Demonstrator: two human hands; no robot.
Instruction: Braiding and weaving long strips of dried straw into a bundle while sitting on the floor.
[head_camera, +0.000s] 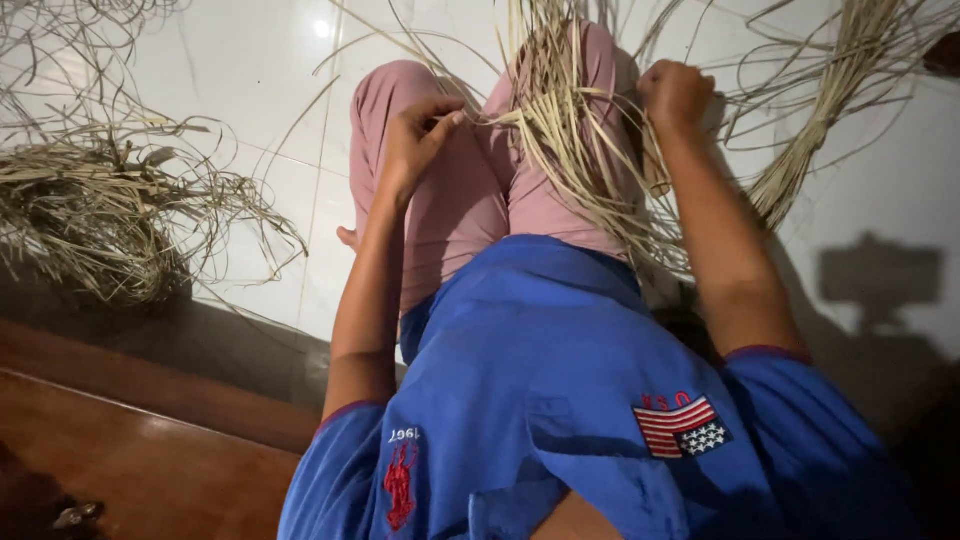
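A single dried reed strip (490, 117) is pinched by the left hand (418, 135); the reed bundle (580, 150), draped across the lap, is steadied by the fisted right hand (676, 95).

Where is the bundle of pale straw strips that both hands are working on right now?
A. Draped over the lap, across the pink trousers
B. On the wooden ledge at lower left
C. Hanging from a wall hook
A: the left hand pinches and the right hand grips the straw strips, which lie over the pink trousers.
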